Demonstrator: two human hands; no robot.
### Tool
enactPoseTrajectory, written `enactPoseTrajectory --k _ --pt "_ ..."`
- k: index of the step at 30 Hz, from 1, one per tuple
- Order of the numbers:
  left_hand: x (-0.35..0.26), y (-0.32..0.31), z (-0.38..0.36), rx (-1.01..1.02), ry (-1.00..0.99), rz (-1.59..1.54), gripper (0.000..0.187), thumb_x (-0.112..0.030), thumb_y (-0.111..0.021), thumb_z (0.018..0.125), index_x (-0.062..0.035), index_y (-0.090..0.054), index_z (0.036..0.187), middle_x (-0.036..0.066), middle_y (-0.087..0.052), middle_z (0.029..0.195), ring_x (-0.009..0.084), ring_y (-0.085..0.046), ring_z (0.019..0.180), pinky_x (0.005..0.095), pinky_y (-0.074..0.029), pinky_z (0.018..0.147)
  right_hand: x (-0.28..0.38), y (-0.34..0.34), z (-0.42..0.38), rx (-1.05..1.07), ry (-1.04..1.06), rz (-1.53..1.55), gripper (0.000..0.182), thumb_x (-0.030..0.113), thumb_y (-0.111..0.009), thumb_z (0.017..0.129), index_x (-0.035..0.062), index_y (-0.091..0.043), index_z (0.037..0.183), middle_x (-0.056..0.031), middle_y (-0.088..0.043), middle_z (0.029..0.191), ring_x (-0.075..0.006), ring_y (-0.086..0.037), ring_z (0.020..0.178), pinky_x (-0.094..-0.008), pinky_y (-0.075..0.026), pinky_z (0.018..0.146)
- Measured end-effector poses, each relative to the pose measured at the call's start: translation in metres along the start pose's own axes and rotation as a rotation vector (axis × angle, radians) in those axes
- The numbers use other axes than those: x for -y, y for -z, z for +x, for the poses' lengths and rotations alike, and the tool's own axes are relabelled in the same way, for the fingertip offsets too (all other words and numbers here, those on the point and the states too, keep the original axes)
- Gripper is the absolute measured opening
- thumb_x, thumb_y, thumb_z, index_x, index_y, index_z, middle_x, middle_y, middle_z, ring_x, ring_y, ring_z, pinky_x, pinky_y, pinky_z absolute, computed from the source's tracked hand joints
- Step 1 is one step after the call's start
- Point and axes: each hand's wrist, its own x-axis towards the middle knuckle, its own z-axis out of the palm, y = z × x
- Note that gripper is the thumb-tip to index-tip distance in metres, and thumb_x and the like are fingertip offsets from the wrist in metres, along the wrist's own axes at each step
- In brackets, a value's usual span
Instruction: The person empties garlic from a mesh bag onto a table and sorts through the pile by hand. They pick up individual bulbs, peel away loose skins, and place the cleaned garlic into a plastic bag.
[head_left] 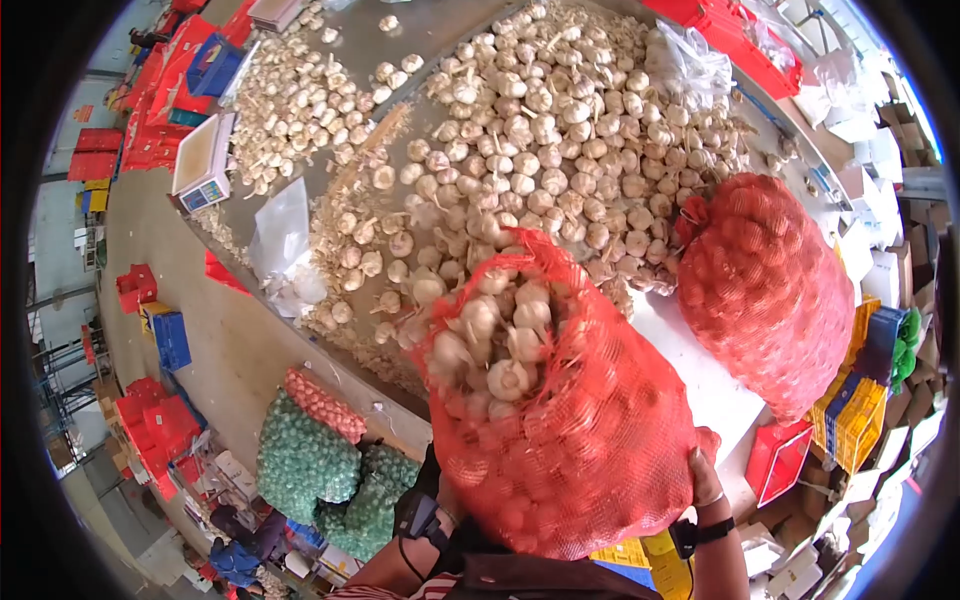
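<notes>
A full red mesh bag of garlic (600,430) is tilted in front of me, its open mouth toward the table. Whole garlic bulbs (509,379) show in the mouth, some blurred at the rim. My right hand (706,468) is closed on the bag's lower right side. At the lower left, my left hand (450,497) holds against the bag, mostly hidden behind it with its fingers out of sight. Beyond the mouth, a big heap of loose garlic (560,140) covers the table (350,365).
A second full red mesh bag (765,290) stands at the right on the table. Left are a scale (203,165), clear plastic bags (280,235) and a smaller garlic pile (295,100). Green mesh sacks (305,455) sit below. Yellow crates (850,415) and a red crate (778,460) are at right.
</notes>
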Motion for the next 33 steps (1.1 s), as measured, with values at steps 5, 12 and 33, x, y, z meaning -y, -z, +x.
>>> enactPoseTrajectory --k 5,12,33 --pt "-0.028 -0.016 0.069 0.013 0.259 -0.233 0.046 -0.04 -0.053 0.092 -0.0043 -0.056 0.122 0.008 -0.061 0.118 0.0246 -0.058 0.108 0.0368 -0.048 0.091 -0.046 0.059 0.077 -0.136 -0.066 -0.001 0.072 0.045 -0.067 0.083 -0.0002 -0.044 0.134 -0.0117 -0.057 0.126 -0.0268 -0.057 0.113 -0.04 -0.049 0.096" --pt "-0.009 -0.026 0.127 0.068 0.317 -0.595 0.036 -0.029 -0.044 0.098 -0.0041 -0.053 0.123 0.005 -0.057 0.121 0.0194 -0.055 0.108 0.035 -0.047 0.094 -0.037 0.085 0.15 -0.24 -0.217 0.013 0.075 0.04 -0.074 0.079 -0.0058 -0.046 0.131 -0.0137 -0.058 0.124 -0.0275 -0.059 0.107 -0.0383 -0.046 0.096" --pt "-0.146 0.04 -0.021 0.057 0.503 -0.983 0.031 -0.022 -0.048 0.096 0.0016 -0.06 0.113 0.011 -0.065 0.109 0.0212 -0.064 0.097 0.0347 -0.051 0.087 -0.001 -0.043 -0.009 -0.011 0.018 0.478 0.052 0.037 -0.052 0.095 0.0001 -0.047 0.132 -0.0154 -0.056 0.129 -0.0288 -0.056 0.115 -0.04 -0.042 0.104"
